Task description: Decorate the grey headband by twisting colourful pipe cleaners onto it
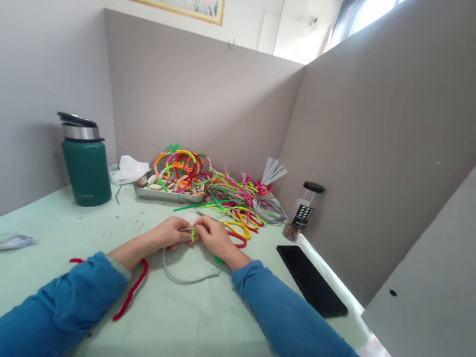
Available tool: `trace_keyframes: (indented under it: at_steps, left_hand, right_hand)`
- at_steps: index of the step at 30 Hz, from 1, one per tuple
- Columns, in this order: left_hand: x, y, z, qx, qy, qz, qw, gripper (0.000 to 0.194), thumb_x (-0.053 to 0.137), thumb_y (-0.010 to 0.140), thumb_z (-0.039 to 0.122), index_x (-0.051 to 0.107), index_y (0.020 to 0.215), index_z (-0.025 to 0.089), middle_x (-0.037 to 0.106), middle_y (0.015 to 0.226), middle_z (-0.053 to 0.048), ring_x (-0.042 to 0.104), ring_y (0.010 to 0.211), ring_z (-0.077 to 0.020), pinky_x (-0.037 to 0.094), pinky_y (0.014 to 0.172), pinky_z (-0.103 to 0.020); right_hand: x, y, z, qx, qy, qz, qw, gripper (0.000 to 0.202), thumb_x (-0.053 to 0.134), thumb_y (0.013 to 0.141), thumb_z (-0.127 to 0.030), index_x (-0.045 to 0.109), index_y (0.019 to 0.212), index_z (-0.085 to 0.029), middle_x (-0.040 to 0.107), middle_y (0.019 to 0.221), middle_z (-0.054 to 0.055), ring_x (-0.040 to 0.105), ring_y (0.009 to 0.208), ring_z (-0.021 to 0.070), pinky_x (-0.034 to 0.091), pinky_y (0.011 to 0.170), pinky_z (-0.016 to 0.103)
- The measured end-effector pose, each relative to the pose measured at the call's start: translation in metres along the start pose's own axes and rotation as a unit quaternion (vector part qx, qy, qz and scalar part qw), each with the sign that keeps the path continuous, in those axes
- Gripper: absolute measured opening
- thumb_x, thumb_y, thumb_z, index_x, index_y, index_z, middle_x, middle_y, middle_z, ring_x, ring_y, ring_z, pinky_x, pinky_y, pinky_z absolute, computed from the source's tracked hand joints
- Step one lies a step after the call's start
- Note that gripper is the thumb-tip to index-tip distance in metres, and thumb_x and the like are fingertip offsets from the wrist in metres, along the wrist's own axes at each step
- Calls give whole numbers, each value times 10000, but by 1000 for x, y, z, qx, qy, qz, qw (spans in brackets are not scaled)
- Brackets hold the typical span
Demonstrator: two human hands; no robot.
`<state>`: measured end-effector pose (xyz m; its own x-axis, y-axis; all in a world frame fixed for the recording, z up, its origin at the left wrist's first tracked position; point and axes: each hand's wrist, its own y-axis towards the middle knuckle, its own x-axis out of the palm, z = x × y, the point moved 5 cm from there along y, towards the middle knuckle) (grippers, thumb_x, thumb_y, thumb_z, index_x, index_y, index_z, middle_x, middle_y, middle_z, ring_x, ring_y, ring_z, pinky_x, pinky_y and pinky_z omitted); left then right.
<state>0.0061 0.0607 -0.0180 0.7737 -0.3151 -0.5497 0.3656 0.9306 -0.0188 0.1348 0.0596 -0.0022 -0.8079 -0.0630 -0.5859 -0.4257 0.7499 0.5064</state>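
My left hand (174, 233) and my right hand (210, 235) meet above the middle of the table, fingers pinched close together. Between their fingertips is a small yellow-green twisted piece (193, 235) on a grey cord. The cord (186, 283) hangs from the hands and curves over the cloth, its free end to the right. A red fuzzy stem (132, 293) lies beside my left forearm. Part of a green piece (217, 260) shows under my right wrist. Yellow and red looped stems (242, 228) lie just beyond my right hand.
A metal tray (168, 196) with small pieces and colourful rings stands at the back, beside piled stems (236, 190) and coiled grey cord (269, 210). A green bottle (87, 171) is left; a black-lidded jar (303, 212) and black phone (311, 280) are right. Partitions surround the table.
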Motion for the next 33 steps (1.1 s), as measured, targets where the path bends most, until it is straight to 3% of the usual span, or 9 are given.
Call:
trace_keyframes:
  at_steps: [2,11,33]
  left_hand:
    - [0,0,1,1,0,3,1000,315,559,670,441,602,700,130,493,420,50,327,310,-43,213,352,-186]
    - [-1,2,-4,0,-24,13,1000,418,537,671,524,606,763,122,650,663,-20,344,311,-36,233,332,-200]
    - [-1,3,-3,-10,-17,18,1000,452,504,676,554,593,729,114,631,644,-21,367,317,-41,261,340,-204]
  right_hand:
    - [0,0,0,-1,-5,3,1000,129,441,804,-157,569,791,-174,573,682,-15,495,638,105,336,589,209]
    - [1,1,0,6,8,-2,1000,139,428,807,-152,563,790,-177,576,661,-18,491,617,103,335,592,210]
    - [1,0,2,7,20,-19,1000,156,407,765,-94,541,778,-174,577,658,-23,482,602,97,325,577,206]
